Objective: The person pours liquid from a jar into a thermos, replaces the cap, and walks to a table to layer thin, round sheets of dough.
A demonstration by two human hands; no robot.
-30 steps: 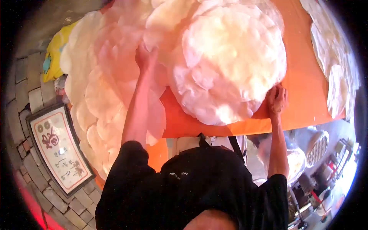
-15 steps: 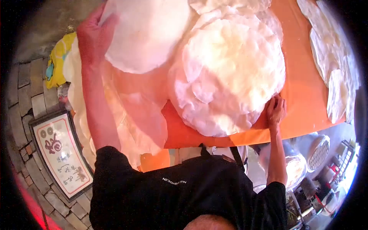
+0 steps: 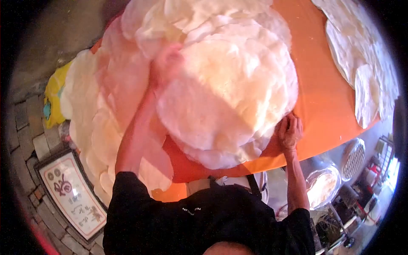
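A pile of thin, round, pale flatbreads (image 3: 238, 157) lies on the orange-covered table in front of me. The top flatbread (image 3: 199, 114) lies across the pile, half in shadow. My left hand (image 3: 168, 61) is over the upper left edge of this pile, smeared by motion, so its fingers and any grip do not show. Against the pile's lower right edge is my right hand (image 3: 291, 131), its fingers curled and close together; whatever they hold, if anything, is hidden.
More flatbreads (image 3: 112, 131) overlap along the left side, and others (image 3: 365, 80) lie at the table's far right. A framed sign (image 3: 72, 195) stands on the brick paving at left. Beyond the front edge are a plastic-wrapped round container (image 3: 323, 185) and a round rack (image 3: 353, 159).
My left hand has moved right and down from the upper left; the round flatbread it held now lies on the pile. My right hand stays at the pile's edge. The view has shifted slightly.
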